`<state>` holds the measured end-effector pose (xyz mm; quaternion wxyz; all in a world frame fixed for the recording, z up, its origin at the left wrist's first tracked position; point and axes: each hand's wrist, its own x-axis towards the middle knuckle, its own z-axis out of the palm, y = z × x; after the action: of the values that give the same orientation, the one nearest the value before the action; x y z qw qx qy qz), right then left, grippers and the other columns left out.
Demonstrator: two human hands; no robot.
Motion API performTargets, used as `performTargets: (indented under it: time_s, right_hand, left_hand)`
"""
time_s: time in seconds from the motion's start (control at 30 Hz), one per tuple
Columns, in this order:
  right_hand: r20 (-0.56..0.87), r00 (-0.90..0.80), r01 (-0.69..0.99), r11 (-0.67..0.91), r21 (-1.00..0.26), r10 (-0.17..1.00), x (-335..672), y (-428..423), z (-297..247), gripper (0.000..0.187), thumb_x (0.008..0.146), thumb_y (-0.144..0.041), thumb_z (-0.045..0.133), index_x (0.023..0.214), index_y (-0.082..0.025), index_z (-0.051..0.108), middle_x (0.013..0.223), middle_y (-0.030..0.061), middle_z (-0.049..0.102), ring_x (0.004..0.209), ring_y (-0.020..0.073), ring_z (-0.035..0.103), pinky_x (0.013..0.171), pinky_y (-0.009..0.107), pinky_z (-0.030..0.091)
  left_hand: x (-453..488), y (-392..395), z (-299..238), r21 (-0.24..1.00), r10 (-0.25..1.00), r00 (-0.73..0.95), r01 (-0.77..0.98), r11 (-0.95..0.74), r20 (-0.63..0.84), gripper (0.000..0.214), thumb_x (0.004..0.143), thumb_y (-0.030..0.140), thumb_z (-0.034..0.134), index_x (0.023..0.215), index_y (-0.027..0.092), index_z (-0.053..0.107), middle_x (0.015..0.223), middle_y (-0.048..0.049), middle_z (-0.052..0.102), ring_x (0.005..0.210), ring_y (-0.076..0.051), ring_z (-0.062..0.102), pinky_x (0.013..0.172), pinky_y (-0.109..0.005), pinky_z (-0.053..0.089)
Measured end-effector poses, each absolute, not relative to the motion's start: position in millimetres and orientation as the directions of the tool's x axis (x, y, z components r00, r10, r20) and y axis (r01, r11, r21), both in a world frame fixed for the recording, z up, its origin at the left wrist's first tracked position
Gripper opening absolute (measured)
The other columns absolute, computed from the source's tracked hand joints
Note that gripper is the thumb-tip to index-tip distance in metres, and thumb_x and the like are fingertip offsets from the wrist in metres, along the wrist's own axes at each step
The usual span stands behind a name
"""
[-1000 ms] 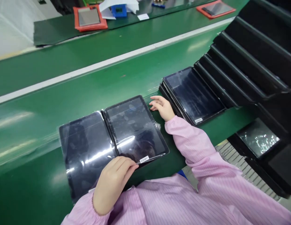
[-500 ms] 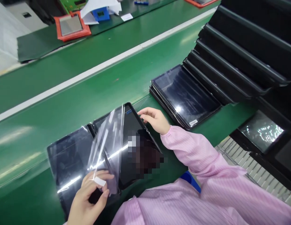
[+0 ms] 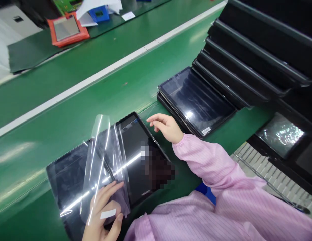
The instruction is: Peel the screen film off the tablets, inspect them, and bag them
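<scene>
My left hand (image 3: 104, 209) is curled over the lower middle of a pair of side-by-side dark screens, with clear film (image 3: 97, 150) gathered at its fingers. A white label (image 3: 108, 213) shows against this hand; the exact pinch is hard to see. The film bends up in a loose curl, across the left screen (image 3: 67, 180) and the near part of the right tablet (image 3: 138, 150). The tablet's right part is bare and glossy, with reflections and a pixelated patch. Beside its upper right edge my right hand (image 3: 168, 127) hovers, fingers loosely bent and apart, holding nothing.
A stack of tablets (image 3: 196, 100) lies to the right, its top one bearing a small white sticker. Several black folded cases (image 3: 246, 50) lean behind it. Across the green bench (image 3: 135, 77) are orange-edged pieces (image 3: 67, 30) and a blue item (image 3: 99, 14). A wire rack (image 3: 266, 174) stands lower right.
The film's raised edge has moved left with my left hand's pull, baring more of the right tablet. My left hand shifted slightly down and right. My right hand sits slightly farther off the tablet edge.
</scene>
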<state>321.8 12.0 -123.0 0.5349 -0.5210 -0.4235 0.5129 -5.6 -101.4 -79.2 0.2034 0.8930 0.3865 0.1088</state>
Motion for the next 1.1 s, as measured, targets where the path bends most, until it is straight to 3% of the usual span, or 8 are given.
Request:
performTargets:
  time_s: [0.3,0.4,0.5,0.67,0.77,0.97,1.1]
  right_hand:
    - [-0.1,0.046,-0.079,-0.096,-0.992,0.994,317,10,-124,0.023,0.086,-0.009,0.05,0.089,-0.016,0.072,0.08,0.0001,0.066,0.059,0.0081,0.052,0.06,0.024,0.048]
    - [-0.091,0.003,-0.045,-0.091,-0.995,0.996,317,9,-123,0.021,0.088,-0.013,0.053,0.095,-0.016,0.073,0.081,0.0008,0.067,0.062,0.0095,0.052,0.062,0.026,0.047]
    - [-0.037,-0.095,0.007,-0.036,-0.999,0.995,318,8,-123,0.019,0.091,-0.021,0.056,0.094,-0.016,0.075,0.079,0.0001,0.062,0.065,0.0104,0.051,0.066,0.027,0.045]
    - [0.072,-0.166,0.103,0.09,-0.991,0.984,318,6,-124,0.044,0.103,-0.039,0.042,0.095,-0.017,0.079,0.074,-0.0023,0.041,0.068,0.0116,0.048,0.075,0.031,0.044]
    - [0.18,-0.151,0.181,0.207,-0.962,0.972,316,1,-123,0.054,0.105,-0.049,0.036,0.098,-0.018,0.079,0.076,-0.0009,0.041,0.073,0.0147,0.05,0.079,0.035,0.045]
    - [0.315,-0.142,0.407,0.346,-0.845,0.938,309,-11,-116,0.028,0.089,-0.033,0.069,0.108,-0.014,0.076,0.083,0.0023,0.052,0.081,0.0185,0.051,0.082,0.038,0.046]
    - [0.31,-0.145,0.328,0.341,-0.881,0.94,307,-11,-117,0.018,0.086,-0.014,0.064,0.098,-0.015,0.078,0.077,0.0003,0.051,0.076,0.016,0.052,0.077,0.035,0.046]
  left_hand:
    - [0,-98,-79,0.417,0.692,0.718,0.608,-0.675,0.073,0.01,0.088,0.016,0.054,0.083,0.023,0.057,0.136,-0.0114,0.059,0.131,-0.032,0.05,0.101,-0.048,0.042]
    - [3,-100,-78,0.408,0.702,0.709,0.623,-0.667,0.066,0.011,0.09,0.02,0.056,0.096,0.026,0.063,0.138,-0.009,0.059,0.131,-0.032,0.05,0.103,-0.049,0.04]
    - [7,-102,-75,0.368,0.703,0.71,0.647,-0.668,0.028,0.03,0.091,0.029,0.056,0.121,0.028,0.062,0.142,-0.0081,0.057,0.134,-0.033,0.046,0.106,-0.052,0.036]
    - [13,-105,-77,0.328,0.706,0.706,0.654,-0.682,0.058,0.039,0.091,0.03,0.059,0.13,0.027,0.059,0.142,-0.009,0.055,0.132,-0.032,0.045,0.107,-0.051,0.031]
    - [15,-105,-81,0.328,0.705,0.703,0.648,-0.687,0.09,0.037,0.09,0.028,0.061,0.127,0.025,0.06,0.139,-0.0101,0.055,0.129,-0.033,0.046,0.106,-0.05,0.031]
    - [18,-102,-84,0.329,0.703,0.698,0.637,-0.697,0.138,0.032,0.089,0.019,0.062,0.121,0.024,0.063,0.133,-0.0109,0.058,0.125,-0.032,0.048,0.104,-0.05,0.033]
    - [23,-101,-82,0.331,0.71,0.681,0.638,-0.695,0.178,0.026,0.09,0.014,0.06,0.115,0.023,0.065,0.126,-0.0115,0.061,0.12,-0.031,0.051,0.101,-0.048,0.035]
